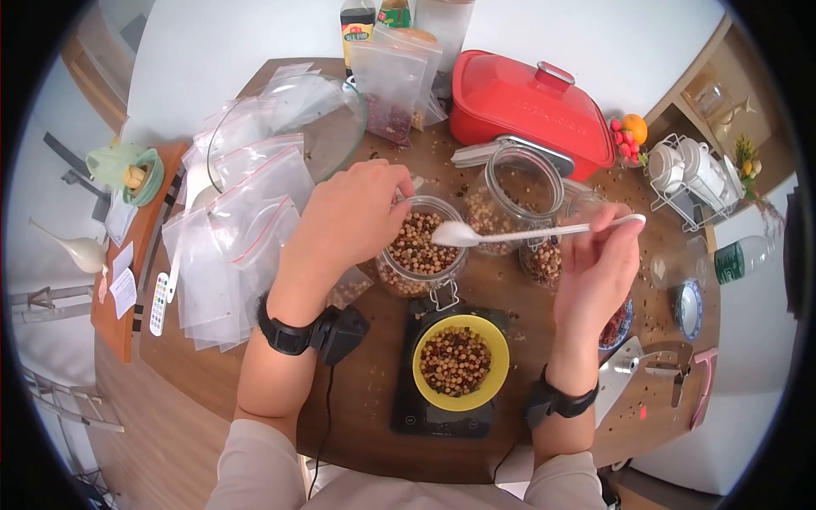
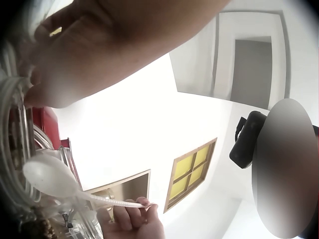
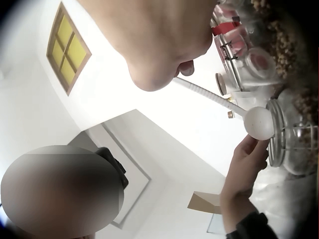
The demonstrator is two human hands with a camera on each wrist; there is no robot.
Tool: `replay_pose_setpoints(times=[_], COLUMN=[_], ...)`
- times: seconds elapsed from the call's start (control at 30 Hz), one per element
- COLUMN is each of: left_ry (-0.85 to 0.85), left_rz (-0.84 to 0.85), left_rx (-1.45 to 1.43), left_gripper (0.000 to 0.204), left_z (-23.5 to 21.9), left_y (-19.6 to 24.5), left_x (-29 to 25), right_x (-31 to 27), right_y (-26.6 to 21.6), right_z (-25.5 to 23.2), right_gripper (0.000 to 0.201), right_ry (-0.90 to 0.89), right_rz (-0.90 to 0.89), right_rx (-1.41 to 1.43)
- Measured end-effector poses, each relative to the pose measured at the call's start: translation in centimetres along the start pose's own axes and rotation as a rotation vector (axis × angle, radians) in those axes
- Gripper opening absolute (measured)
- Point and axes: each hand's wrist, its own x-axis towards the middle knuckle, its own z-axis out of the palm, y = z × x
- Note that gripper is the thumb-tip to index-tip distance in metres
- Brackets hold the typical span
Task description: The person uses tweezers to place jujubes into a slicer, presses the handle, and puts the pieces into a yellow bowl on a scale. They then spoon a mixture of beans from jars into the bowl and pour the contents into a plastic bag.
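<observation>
My left hand point(image 1: 348, 212) grips the rim of an open glass jar point(image 1: 393, 279) filled with mixed beans or grains. A white long-handled spoon point(image 1: 459, 235) is held up by its handle end in my right hand point(image 1: 599, 259). Its bowl overlaps the jar's right rim in the head view and looks bare in the right wrist view point(image 3: 258, 123). Below the jar, a yellow bowl point(image 1: 500, 370) with the same kind of mix stands on a black kitchen scale point(image 1: 408, 418). Part of the jar's left side is hidden by my left hand.
Zip bags point(image 1: 212, 289) and a glass bowl point(image 1: 361, 127) lie at the left. More glass jars point(image 1: 493, 248) stand right of the gripped jar, before a red lidded cooker point(image 1: 527, 102). A cleaver point(image 1: 619, 374) and pink peeler point(image 1: 704, 382) lie at the right.
</observation>
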Motion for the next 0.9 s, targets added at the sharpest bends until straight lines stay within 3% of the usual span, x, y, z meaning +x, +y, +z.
replay_pose_setpoints(times=[0.13,0.27,0.37,0.5,0.7,0.9], left_ry=[0.010,0.005,-0.001,0.001,-0.022,-0.029], left_rz=[0.027,0.036,0.028,0.030,0.024,0.015], left_rx=[0.008,0.007,0.000,0.026,0.042,0.049], left_gripper=[0.015,0.015,0.015,0.015,0.016,0.014], left_z=[0.0,-0.1,0.0,-0.1,-0.2,-0.3], left_y=[0.0,-0.1,-0.1,0.0,0.3,0.7], left_x=[-0.1,-0.2,-0.3,-0.5,-0.5,-0.6], right_x=[-1.3,-1.4,-1.1,-0.9,-1.4,-1.6], right_y=[0.1,0.7,0.5,-0.5,-0.1,0.0], right_z=[0.4,-0.3,0.3,1.1,1.4,1.4], right_gripper=[0.029,0.022,0.015,0.007,0.008,0.022], right_ry=[-0.157,-0.392,-0.537,-0.737,-0.670,-0.546], right_rz=[-0.041,-0.214,-0.268,-0.234,-0.195,-0.003], right_rx=[-0.177,-0.452,-0.481,-0.623,-0.669,-0.650])
